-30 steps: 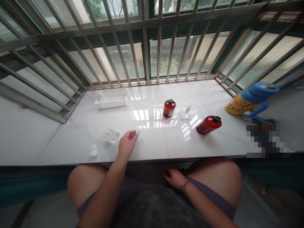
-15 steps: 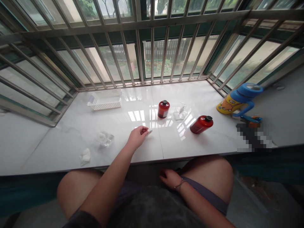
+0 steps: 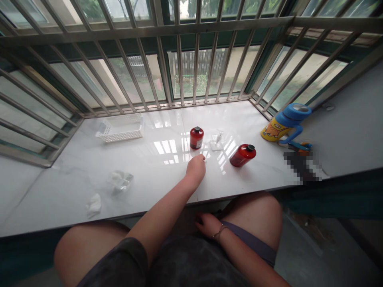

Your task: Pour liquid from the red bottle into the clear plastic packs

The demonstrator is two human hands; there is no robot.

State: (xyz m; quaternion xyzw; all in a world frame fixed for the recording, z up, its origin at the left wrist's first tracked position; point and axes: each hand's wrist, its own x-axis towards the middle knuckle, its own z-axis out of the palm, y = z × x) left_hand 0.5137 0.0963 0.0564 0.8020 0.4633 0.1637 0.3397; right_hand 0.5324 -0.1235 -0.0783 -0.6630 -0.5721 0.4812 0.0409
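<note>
My left hand [image 3: 196,167] reaches across the white countertop [image 3: 161,179], its fingers pinched together. A small pale piece is in the pinch, mostly hidden by the fingers, so its kind is unclear. Just beyond the hand stands a red bottle [image 3: 196,139] with a black cap and a pale label. A second red bottle [image 3: 243,156] with a black cap is to the right of the hand. Between and behind them, a clear plastic piece [image 3: 217,141] lies on the counter. My right hand [image 3: 208,225] rests by my lap below the counter edge, loosely curled, with nothing seen in it.
A white perforated basket [image 3: 122,133] sits at the back left. Nearer are a clear plastic package [image 3: 120,180] and a crumpled white tissue [image 3: 94,205]. On the right stand a blue and yellow flask [image 3: 283,123] and a blurred-out dark object [image 3: 302,165]. Metal bars [image 3: 167,71] line the window.
My left hand has moved right with the small pale piece, from open counter to just in front of the first red bottle. The view has shifted slightly; my right hand stays on my lap.
</note>
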